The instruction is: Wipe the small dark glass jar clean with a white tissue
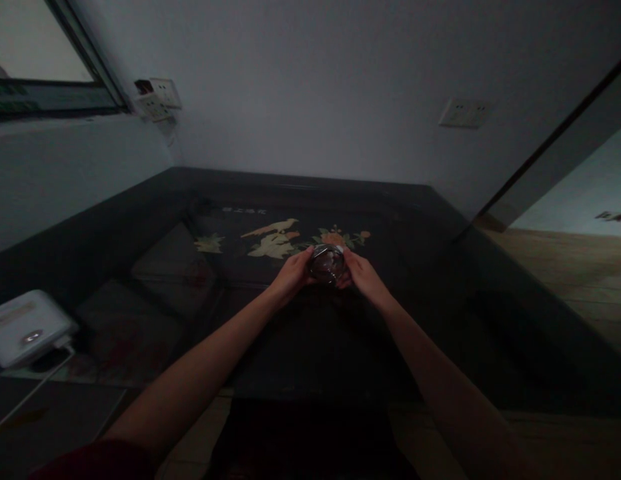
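Observation:
Between my two hands is a small round shiny object point(327, 264), glassy or wrapped in clear film, with bright glints on its rim. Its exact kind is too dark to make out. My left hand point(296, 270) grips it from the left side, thumb along its upper edge. On the opposite side my right hand point(359, 270) holds it with thumb and fingers closed on the edge. Both hands are above the dark table point(330, 353), near its printed bird and flowers point(273, 239).
A white box-shaped device point(27, 323) with a cable lies at the left. Wall sockets point(465, 113) are at the right, and more sockets point(163, 97) at the left by a window frame point(45, 97). Wooden floor point(580, 260) shows beyond the table's right edge.

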A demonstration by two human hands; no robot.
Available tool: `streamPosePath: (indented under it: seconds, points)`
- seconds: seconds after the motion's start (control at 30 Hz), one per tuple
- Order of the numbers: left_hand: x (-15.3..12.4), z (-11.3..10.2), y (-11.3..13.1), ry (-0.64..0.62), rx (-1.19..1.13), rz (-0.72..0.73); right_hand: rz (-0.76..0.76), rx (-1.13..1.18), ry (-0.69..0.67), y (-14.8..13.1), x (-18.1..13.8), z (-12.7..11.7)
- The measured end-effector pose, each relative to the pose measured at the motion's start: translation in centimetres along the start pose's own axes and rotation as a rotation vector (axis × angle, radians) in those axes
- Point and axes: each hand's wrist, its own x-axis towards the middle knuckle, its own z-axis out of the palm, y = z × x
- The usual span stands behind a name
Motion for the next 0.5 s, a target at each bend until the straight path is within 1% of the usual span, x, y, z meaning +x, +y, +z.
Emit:
streamPosePath:
  seconds: [0.1,0.17,0.27,0.33,0.4,0.5]
  points:
    - [0.2,-0.5,-0.2,0.034,0.183,0.047,0.128,0.066,-0.089,-0.1,-0.5,0.6]
    - [0.4,-0.7,-0.3,0.042,0.342,0.116,0.183,0.118,-0.123,-0.2,-0.8,0.9]
    - [0.6,-1.0,-0.1,0.055,0.604,0.263,0.223,0.219,-0.150,-0.3,-1.1,1.2]
    - [0.6,-1.0,-0.1,0.083,0.732,0.332,0.235,0.276,-0.158,-0.2,-1.2,1.4]
    - [0.6,-1.0,-0.2,0.110,0.791,0.372,0.245,0.318,-0.148,0.0,-1.2,1.7]
    - [0.6,-0.9,-0.5,0.121,0.808,0.400,0.234,0.349,-0.102,0.5,-1.1,1.9]
